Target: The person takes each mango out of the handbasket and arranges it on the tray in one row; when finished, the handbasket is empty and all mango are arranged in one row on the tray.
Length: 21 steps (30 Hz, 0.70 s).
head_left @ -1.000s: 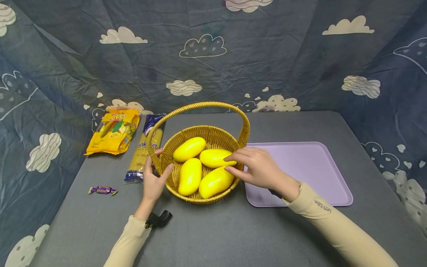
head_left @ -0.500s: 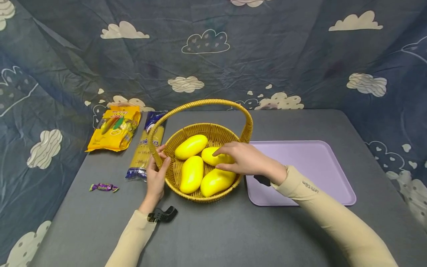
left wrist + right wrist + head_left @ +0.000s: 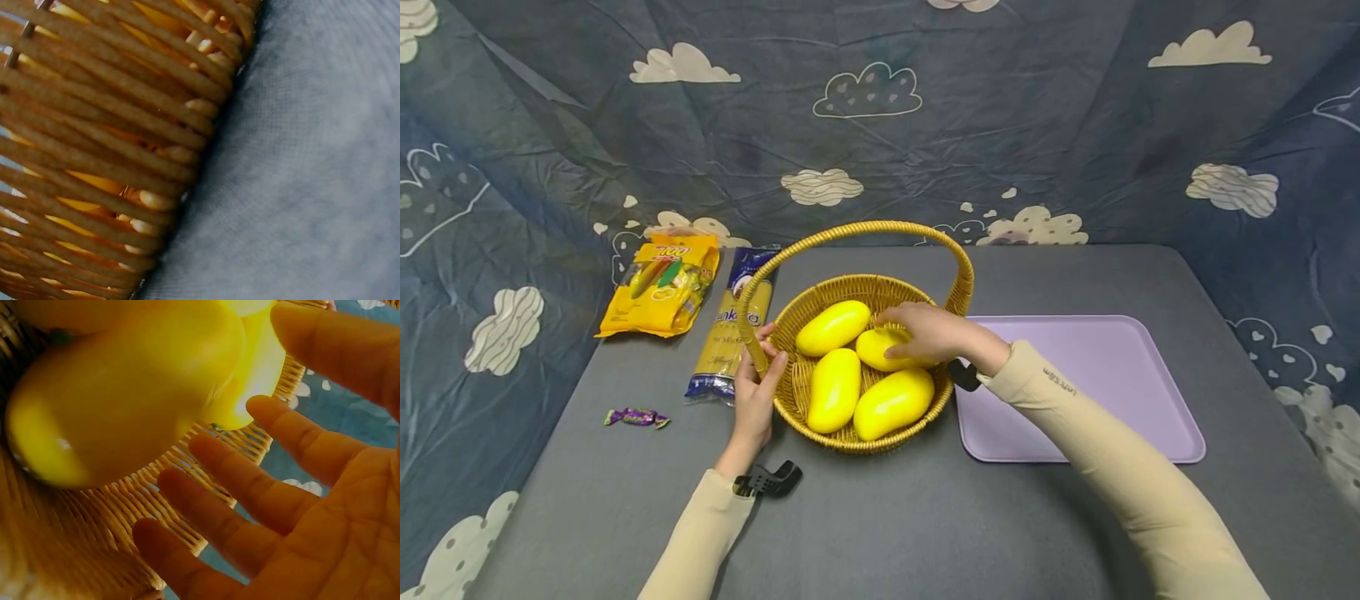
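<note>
Four glossy yellow mango-shaped fruits (image 3: 835, 390) lie in a round, arch-handled golden woven basket (image 3: 868, 447); I see none outside it, and how much handling remains I can't tell. The person's left hand (image 3: 754, 400) has its grip on the basket's left rim, while the right hand (image 3: 934, 332), fingers spread and clasping nothing, is over the rear-right fruit (image 3: 874, 345). The dark grey tabletop (image 3: 880, 533) also carries a flat lilac rectangular tray (image 3: 1090, 392) at right and a purple wrapped sweet (image 3: 637, 417) at left, before a slate-blue cloud-print cloth backdrop (image 3: 1030, 133).
</note>
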Tool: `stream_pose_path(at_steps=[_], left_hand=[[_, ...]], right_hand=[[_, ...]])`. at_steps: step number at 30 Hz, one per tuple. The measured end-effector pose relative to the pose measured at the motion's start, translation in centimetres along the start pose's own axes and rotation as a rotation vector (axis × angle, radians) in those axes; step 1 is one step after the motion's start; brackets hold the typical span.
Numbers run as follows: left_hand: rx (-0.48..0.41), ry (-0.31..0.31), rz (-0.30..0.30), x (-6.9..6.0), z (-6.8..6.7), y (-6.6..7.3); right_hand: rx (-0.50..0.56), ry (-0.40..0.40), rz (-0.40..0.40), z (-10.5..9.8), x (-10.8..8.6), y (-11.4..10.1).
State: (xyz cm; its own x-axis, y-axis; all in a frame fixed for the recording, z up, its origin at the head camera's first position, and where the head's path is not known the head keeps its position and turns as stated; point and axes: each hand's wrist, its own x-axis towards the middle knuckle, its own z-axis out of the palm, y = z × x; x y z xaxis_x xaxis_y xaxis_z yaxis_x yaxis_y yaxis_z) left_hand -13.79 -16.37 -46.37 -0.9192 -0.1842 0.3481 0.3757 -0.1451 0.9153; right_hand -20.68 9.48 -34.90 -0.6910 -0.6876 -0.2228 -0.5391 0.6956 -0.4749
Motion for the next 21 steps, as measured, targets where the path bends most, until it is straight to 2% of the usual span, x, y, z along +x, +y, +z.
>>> stream_pose_path(at_steps=[11,21], left_hand=[[-0.007,-0.007,-0.002,0.0,0.0,-0.1],[-0.017,-0.013,0.0,0.0,0.0,0.0]], right_hand=[[0.025,-0.123,0.117,0.0,1.5,0.1],[0.092,-0.213,0.126,-0.1,2.4,0.4]])
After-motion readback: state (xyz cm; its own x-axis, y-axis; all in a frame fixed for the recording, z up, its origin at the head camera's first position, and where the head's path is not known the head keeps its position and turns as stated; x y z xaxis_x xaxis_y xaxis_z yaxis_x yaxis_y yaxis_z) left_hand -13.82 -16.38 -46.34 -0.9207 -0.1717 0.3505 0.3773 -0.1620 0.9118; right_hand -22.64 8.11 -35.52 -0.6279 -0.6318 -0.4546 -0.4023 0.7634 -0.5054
